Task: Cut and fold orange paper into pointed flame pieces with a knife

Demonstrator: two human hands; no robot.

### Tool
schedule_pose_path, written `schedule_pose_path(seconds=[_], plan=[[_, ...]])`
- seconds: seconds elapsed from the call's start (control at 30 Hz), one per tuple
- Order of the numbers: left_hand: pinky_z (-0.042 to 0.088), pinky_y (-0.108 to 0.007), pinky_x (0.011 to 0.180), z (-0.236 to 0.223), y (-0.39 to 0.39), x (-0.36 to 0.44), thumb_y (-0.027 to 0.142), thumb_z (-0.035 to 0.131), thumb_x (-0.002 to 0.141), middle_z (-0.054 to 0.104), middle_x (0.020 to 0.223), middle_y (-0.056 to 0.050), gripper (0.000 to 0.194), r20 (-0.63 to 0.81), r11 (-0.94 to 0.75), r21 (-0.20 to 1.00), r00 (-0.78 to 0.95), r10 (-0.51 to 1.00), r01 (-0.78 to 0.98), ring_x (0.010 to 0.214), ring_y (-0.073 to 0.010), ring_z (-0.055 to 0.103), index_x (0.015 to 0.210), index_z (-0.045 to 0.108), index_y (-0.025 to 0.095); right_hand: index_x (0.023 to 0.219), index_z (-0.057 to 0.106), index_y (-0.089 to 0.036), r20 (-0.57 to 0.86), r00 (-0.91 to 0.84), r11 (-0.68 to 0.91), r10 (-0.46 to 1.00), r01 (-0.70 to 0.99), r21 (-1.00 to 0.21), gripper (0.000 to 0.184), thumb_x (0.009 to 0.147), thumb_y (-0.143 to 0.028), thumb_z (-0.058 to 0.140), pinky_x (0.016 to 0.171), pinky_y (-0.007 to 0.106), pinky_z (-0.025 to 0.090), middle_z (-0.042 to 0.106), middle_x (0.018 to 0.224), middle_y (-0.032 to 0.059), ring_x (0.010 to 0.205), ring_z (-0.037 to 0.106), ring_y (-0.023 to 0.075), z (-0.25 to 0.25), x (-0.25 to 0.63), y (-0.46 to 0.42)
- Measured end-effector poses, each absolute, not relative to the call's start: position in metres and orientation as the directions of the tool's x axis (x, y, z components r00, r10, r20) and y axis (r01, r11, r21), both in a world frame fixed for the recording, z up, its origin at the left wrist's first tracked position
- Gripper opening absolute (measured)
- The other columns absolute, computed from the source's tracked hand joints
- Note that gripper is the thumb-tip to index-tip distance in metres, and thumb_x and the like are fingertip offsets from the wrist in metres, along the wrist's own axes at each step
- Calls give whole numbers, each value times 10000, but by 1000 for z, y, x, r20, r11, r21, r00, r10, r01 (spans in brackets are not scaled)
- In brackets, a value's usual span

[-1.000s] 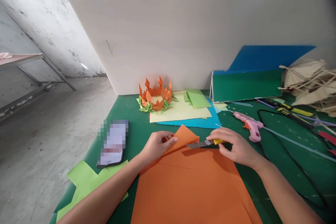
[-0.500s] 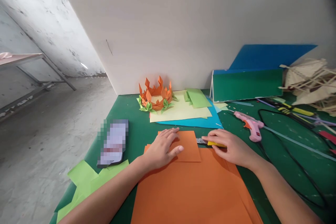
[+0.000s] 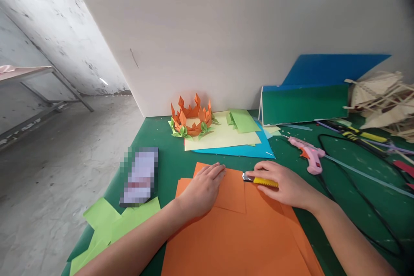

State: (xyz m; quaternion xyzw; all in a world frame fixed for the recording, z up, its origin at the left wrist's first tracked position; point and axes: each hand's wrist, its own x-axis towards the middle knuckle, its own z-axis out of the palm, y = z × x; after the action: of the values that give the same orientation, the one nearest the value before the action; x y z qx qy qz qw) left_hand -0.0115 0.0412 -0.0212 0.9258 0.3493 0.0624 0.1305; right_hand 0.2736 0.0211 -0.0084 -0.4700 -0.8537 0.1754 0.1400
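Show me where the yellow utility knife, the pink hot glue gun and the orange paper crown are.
Yellow utility knife (image 3: 264, 181): head view, on its yellow handle.
Pink hot glue gun (image 3: 307, 149): head view, on its pink body.
Orange paper crown (image 3: 194, 130): head view, on the front of its band.

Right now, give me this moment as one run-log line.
left hand: flat on small orange sheet | right hand: yellow cutter in grip | beneath sheet: larger orange sheet | beyond: paper crown

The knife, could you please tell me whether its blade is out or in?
In, as it looks: the knife in the right hand shows its metal front, with no long blade beyond.
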Motion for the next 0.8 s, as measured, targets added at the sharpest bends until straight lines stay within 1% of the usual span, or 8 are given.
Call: schedule_pose_path(seconds=[0.1,0.17,0.23,0.3,0.37,0.6,0.7,0.8], plan=[[270,-471,1191,-27,38,-9,75,360,888,298,1582,-104,608,0,-731,287,763,646,619,1474,-288,229,1491,335,152,1295,620,-364,60,-493,464,868,762,-452,384,923,-303,545,800,353,534,626,1073,66,995,615,238,-5,273,20],[239,-490,1198,-27,37,-8,118,353,927,270,1590,-97,568,-12,-737,286,772,636,612,1483,-295,187,1493,338,153,1281,634,-366,61,-482,453,874,763,-460,361,946,-317,510,782,344,532,628,1039,65,971,619,232,-4,273,21],[222,-494,1202,-23,36,-8,248,333,999,252,1593,-96,509,-34,-730,285,767,640,621,1486,-301,170,1497,337,148,1276,640,-366,66,-476,450,877,765,-462,354,953,-331,500,771,337,529,628,1025,65,958,619,229,-5,275,21],[202,-500,1206,-20,35,-8,409,325,1020,228,1597,-96,556,-52,-724,290,766,641,626,1489,-312,150,1507,320,141,1282,634,-370,58,-471,442,880,771,-459,355,955,-339,501,765,333,524,625,1025,61,943,617,224,-5,276,21],[184,-501,1208,-19,34,-9,498,315,1010,205,1601,-91,620,-45,-731,295,774,632,615,1491,-314,135,1520,293,145,1298,619,-377,47,-464,432,885,778,-455,361,960,-343,496,754,329,520,622,1028,58,921,616,216,-7,277,22],[145,-472,1220,-25,34,-11,517,250,1018,185,1608,-70,619,-36,-748,274,784,620,604,1497,-287,109,1536,255,179,1298,616,-390,72,-476,461,876,786,-412,362,969,-384,466,630,289,493,633,1011,58,865,621,206,-14,283,26],[157,-480,1217,-26,34,-11,506,243,1022,194,1605,-70,606,-9,-755,265,785,619,599,1495,-290,120,1536,261,185,1297,616,-390,64,-472,456,879,795,-400,360,972,-377,461,602,285,476,631,1014,56,820,618,194,-13,283,26],[164,-485,1215,-27,33,-12,496,238,1024,198,1604,-70,602,-3,-758,266,787,617,595,1493,-296,127,1535,266,178,1302,608,-398,49,-468,448,883,803,-393,360,974,-366,462,610,288,475,623,1016,49,815,615,189,-13,283,26]])
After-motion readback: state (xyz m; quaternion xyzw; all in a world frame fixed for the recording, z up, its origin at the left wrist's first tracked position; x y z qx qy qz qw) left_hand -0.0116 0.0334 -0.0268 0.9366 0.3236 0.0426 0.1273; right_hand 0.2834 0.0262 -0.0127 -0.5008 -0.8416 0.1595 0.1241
